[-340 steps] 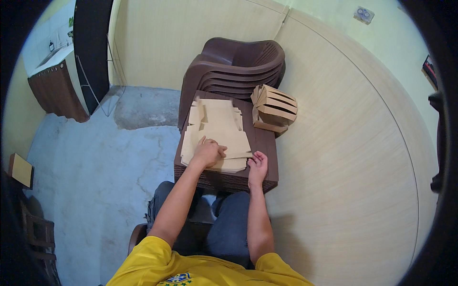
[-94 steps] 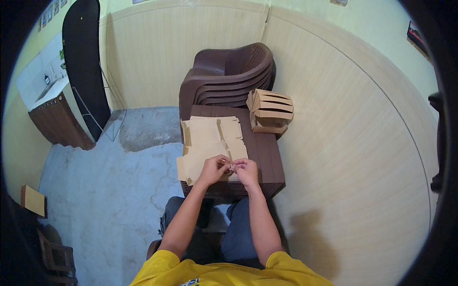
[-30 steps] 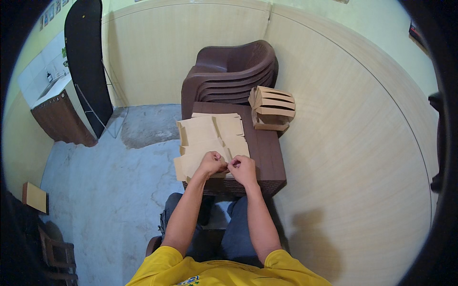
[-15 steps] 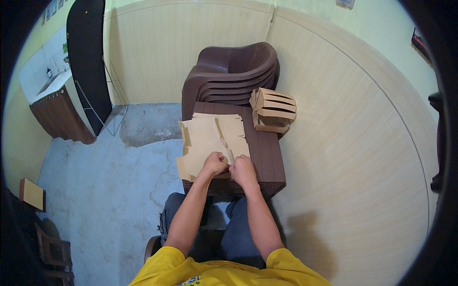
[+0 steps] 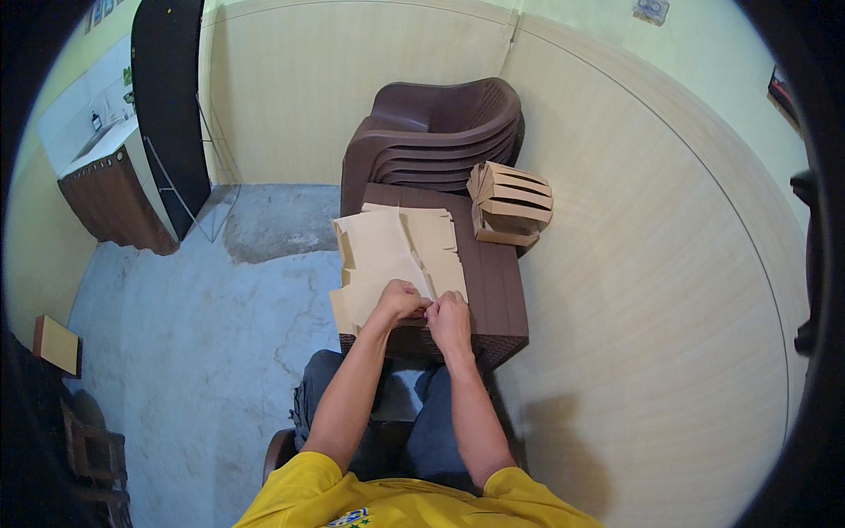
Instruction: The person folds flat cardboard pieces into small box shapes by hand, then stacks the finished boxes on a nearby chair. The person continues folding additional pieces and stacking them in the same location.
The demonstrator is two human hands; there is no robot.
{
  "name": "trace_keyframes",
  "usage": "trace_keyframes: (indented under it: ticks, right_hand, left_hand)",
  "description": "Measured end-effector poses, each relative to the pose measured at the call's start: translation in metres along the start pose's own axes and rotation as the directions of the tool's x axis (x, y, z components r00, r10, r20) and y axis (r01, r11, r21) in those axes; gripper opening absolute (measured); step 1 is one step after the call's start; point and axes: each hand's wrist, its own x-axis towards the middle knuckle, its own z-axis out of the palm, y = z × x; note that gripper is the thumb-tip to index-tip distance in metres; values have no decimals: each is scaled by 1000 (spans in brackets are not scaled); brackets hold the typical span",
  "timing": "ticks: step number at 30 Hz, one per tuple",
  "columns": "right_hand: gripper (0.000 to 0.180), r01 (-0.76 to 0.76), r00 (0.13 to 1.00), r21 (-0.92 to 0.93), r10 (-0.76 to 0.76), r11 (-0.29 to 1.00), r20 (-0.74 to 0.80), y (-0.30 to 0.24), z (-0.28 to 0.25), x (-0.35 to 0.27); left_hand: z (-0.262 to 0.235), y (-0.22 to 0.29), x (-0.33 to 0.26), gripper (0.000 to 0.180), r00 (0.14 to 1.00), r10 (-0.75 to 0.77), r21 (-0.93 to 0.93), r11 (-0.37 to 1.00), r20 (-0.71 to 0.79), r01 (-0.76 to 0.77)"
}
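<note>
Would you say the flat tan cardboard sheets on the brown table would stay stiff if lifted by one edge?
The flat tan cardboard sheets look thin, so probably light and bendy. They overhang the brown table at its left edge, so a push might slide them off.

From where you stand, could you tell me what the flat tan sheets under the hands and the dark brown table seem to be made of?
The flat tan sheets look like thin matte cardboard: cut flaps, fold lines, no shine. The dark brown table looks like moulded plastic with a woven-pattern side, faintly glossy, like the stacked brown chairs behind it.
</note>
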Motion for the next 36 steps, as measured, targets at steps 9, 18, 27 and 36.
trace_keyframes:
  ticks: [9, 18, 27, 36]
  right_hand:
    - [15, 24, 996, 112, -14, 993, -90, 9, -5, 9]
    - [13, -37, 996, 279, 57, 960, -63, 16, -8, 15]
    - [9, -323, 946, 596, 233, 735, 226, 35, -12, 20]
    - [19, -333, 940, 602, 205, 726, 272, 34, -19, 20]
  left_hand:
    - [7, -7, -3, 39, 915, 360, 608, 773, -184, -183]
    - [2, -14, 4, 37, 946, 313, 582, 786, -85, -208]
    - [11, -1, -17, 31, 914, 386, 613, 754, -124, -235]
    - [13, -9, -9, 37, 870, 492, 664, 654, -11, -361]
